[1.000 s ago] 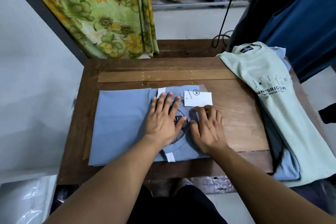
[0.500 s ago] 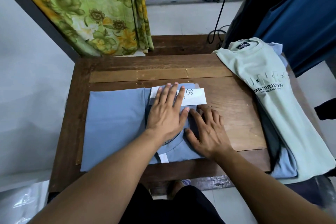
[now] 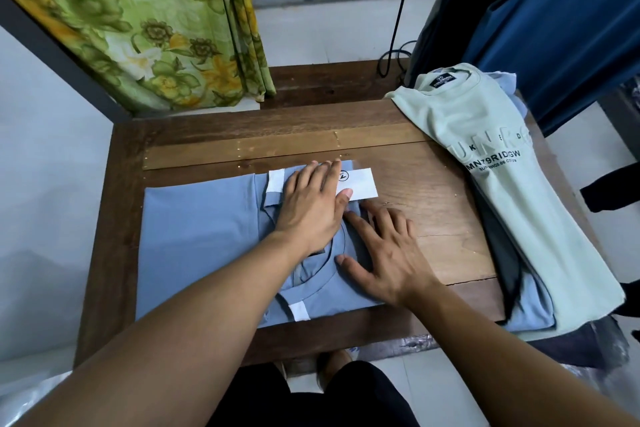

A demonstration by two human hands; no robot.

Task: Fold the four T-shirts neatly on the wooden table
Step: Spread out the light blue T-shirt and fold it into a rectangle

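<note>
A light blue T-shirt (image 3: 201, 239) lies flat on the wooden table (image 3: 443, 218), folded lengthwise with its collar toward the right. My left hand (image 3: 311, 208) presses flat on the collar end, its fingers straight and lying over a white paper tag (image 3: 362, 185). My right hand (image 3: 384, 253) rests flat beside it, fingers spread on the shirt's right edge. At the table's right side lies a pile of shirts: a mint green printed T-shirt (image 3: 512, 204) on top, a dark one (image 3: 502, 253) and a blue one (image 3: 533, 312) showing beneath it.
A green floral curtain (image 3: 138, 21) hangs at the back left. Dark blue garments (image 3: 561, 10) hang at the back right beside a black cable (image 3: 398, 28). A grey wall (image 3: 52, 166) borders the table's left side. Clear plastic (image 3: 20, 399) lies on the floor at the lower left.
My left hand has slid away from me across the collar end onto the white tag. My right hand has flattened and spread beside it. The camera view has shifted slightly.
</note>
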